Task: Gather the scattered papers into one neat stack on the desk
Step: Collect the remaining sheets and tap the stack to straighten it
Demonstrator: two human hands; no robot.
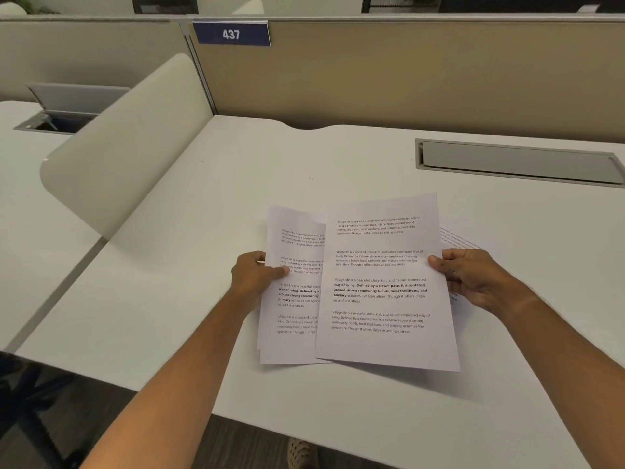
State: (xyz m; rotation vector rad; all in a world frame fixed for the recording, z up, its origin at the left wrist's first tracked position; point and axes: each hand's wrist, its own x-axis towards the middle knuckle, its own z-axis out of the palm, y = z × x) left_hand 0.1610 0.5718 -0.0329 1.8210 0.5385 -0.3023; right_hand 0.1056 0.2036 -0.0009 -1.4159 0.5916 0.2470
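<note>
Printed white papers lie fanned over the white desk [203,299] in front of me. The top sheet [382,299] is on the right and overlaps a lower left sheet [291,306]. My left hand [253,275] pinches the left edge of the lower sheets, thumb on the text. My right hand [473,279] grips the right edge of the top sheet, thumb on top. Another sheet [453,236] pokes out beyond my right hand, mostly hidden. The sheets are askew, their edges not lined up.
A grey cable tray lid [517,160] is set into the desk at the back right. A curved white divider [125,147] stands on the left, a beige partition [406,76] with a "437" sign [231,34] behind. The desk's front edge runs below my arms.
</note>
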